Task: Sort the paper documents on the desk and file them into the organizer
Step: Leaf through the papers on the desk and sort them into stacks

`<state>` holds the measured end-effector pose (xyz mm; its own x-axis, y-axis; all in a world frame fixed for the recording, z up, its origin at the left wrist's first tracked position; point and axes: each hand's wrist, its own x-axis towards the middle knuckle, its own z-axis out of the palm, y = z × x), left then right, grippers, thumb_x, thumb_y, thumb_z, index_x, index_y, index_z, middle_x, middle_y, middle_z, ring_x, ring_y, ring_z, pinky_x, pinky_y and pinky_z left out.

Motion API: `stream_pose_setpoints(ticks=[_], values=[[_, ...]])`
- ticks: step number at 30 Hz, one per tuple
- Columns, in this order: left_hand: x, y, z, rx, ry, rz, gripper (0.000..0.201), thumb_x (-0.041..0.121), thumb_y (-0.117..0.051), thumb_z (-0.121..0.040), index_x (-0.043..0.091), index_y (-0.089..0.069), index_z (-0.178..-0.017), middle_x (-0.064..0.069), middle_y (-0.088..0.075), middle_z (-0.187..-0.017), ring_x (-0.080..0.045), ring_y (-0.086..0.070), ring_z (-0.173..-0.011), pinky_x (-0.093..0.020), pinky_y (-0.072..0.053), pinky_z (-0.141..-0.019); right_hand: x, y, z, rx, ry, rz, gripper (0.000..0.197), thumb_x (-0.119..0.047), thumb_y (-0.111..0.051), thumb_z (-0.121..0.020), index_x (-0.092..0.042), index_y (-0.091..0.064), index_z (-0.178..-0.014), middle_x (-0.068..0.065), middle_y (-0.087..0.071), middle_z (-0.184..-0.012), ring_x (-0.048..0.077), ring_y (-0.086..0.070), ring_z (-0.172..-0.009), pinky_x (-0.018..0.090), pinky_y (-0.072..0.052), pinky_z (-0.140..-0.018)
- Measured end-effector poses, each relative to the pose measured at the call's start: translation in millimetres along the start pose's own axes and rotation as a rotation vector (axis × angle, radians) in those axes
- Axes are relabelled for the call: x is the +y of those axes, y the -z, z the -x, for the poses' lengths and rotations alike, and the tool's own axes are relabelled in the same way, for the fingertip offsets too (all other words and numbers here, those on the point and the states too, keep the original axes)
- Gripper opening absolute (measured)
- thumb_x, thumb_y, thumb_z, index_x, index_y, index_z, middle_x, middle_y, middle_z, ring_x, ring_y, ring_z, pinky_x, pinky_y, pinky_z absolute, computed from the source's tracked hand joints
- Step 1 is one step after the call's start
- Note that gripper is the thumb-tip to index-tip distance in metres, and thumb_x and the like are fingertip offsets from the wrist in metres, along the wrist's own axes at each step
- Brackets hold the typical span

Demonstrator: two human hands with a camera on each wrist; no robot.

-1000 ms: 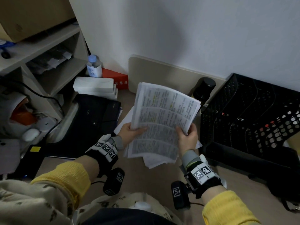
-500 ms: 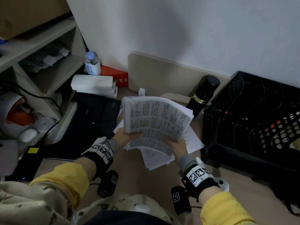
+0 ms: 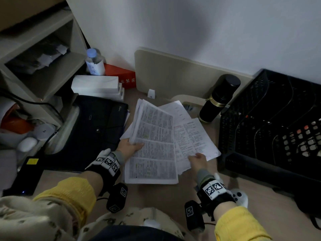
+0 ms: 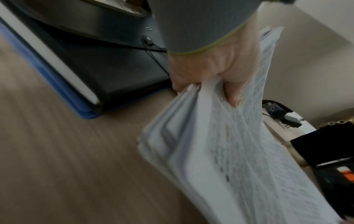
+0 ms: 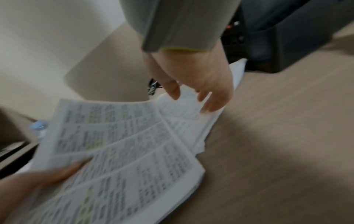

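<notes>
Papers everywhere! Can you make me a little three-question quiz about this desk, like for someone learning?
1. True or false: the left hand holds the thick stack of papers.
2. What does the right hand touch: A) black flask, B) loose sheets, C) water bottle?
3. Fill in: the black mesh organizer stands to the ___ of the papers.

Key: 1 true; 2 B, the loose sheets; 3 right.
</notes>
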<state>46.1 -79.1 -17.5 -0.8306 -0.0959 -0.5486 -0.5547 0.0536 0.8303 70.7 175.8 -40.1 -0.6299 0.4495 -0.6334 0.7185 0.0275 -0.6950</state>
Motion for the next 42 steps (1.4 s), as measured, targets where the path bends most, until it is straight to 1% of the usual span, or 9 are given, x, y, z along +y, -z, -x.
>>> stream_pose_setpoints(ticks=[3,6,12,17,20,26,29,38,42], values=[[-7.3,5.0,-5.0,0.045,0.050,-0.003,0.033,0.009,-0.072,-0.082,-0.004,-0.064,-0.111,-0.020,-0.067,-0.105,-0.031,-0.065,-0.097,-0.041,-0.052,-0.090,11.3,21.8,-10.8,0.181,-0.117,-0.060,0.047,-0.011,-0.054,-0.086,-0.007,-0.049,-0.132,0.018,-0.058,-0.124,0.034,-0.055,-0.105,0.038,-0.044,-0.088],[-12.3,6.6,-11.8,0.078,0.109,0.010,0.036,0.009,-0.074,-0.081,-0.004,-0.064,-0.113,-0.021,-0.067,-0.110,-0.029,-0.064,-0.096,-0.041,-0.052,-0.090,16.3,25.2,-20.6,0.111,-0.170,-0.160,0.047,-0.012,-0.056,-0.085,-0.005,-0.051,-0.131,0.014,-0.060,-0.120,0.029,-0.054,-0.099,0.037,-0.044,-0.089],[-15.4,6.4,-15.7,0.082,0.143,0.015,0.042,0.008,-0.074,-0.079,-0.004,-0.063,-0.118,-0.021,-0.066,-0.117,-0.034,-0.064,-0.105,-0.045,-0.051,-0.094,0.7,10.1,-12.3,-0.068,-0.099,-0.212,0.045,-0.017,-0.053,-0.095,-0.007,-0.044,-0.138,0.008,-0.049,-0.137,0.029,-0.044,-0.129,0.033,-0.034,-0.094],[-11.7,7.8,-11.5,0.065,0.171,0.035,0.046,0.009,-0.075,-0.079,-0.003,-0.060,-0.121,-0.020,-0.064,-0.120,-0.035,-0.062,-0.110,-0.051,-0.049,-0.097,5.0,2.4,-7.6,-0.146,-0.069,-0.131,0.043,-0.011,-0.051,-0.095,-0.005,-0.043,-0.137,0.010,-0.052,-0.135,0.033,-0.047,-0.126,0.039,-0.040,-0.102],[-9.3,9.5,-6.5,0.051,0.173,0.060,0.043,0.008,-0.075,-0.079,-0.002,-0.062,-0.118,-0.021,-0.065,-0.119,-0.036,-0.063,-0.107,-0.053,-0.050,-0.095,10.3,2.9,-4.4,-0.131,-0.058,-0.121,0.028,-0.021,-0.046,-0.097,-0.011,-0.054,-0.123,0.013,-0.062,-0.117,0.036,-0.059,-0.107,0.049,-0.049,-0.095],[-1.4,9.2,0.9,0.043,0.150,0.060,0.043,0.006,-0.074,-0.079,-0.001,-0.061,-0.119,-0.020,-0.065,-0.118,-0.038,-0.063,-0.107,-0.054,-0.050,-0.094,7.2,13.5,1.9,0.102,0.098,-0.143,0.040,-0.031,-0.039,-0.096,-0.015,-0.049,-0.132,0.007,-0.057,-0.128,0.032,-0.056,-0.115,0.050,-0.044,-0.101],[1.7,8.3,7.5,0.031,0.122,0.078,0.042,0.003,-0.074,-0.079,0.002,-0.061,-0.118,-0.021,-0.065,-0.118,-0.038,-0.063,-0.106,-0.056,-0.050,-0.094,-4.0,24.2,14.9,0.183,0.200,-0.207,0.039,-0.027,-0.036,-0.100,-0.007,-0.048,-0.131,0.011,-0.057,-0.124,0.031,-0.054,-0.115,0.048,-0.043,-0.103],[1.1,15.7,9.2,0.007,0.112,-0.050,0.030,0.010,-0.077,-0.077,0.004,-0.064,-0.103,-0.020,-0.067,-0.110,-0.037,-0.064,-0.102,-0.055,-0.050,-0.093,-26.3,41.3,43.8,0.275,0.462,-0.317,0.035,-0.019,-0.032,-0.101,-0.012,-0.051,-0.130,0.010,-0.060,-0.115,0.026,-0.057,-0.107,0.041,-0.046,-0.098],[-5.4,20.9,1.7,0.030,0.106,-0.092,0.040,0.014,-0.078,-0.076,0.000,-0.064,-0.110,-0.020,-0.068,-0.108,-0.037,-0.065,-0.100,-0.054,-0.051,-0.092,-29.0,42.2,57.0,0.286,0.533,-0.355,0.035,-0.017,-0.033,-0.102,-0.010,-0.049,-0.132,0.004,-0.056,-0.111,0.021,-0.055,-0.105,0.034,-0.044,-0.094]])
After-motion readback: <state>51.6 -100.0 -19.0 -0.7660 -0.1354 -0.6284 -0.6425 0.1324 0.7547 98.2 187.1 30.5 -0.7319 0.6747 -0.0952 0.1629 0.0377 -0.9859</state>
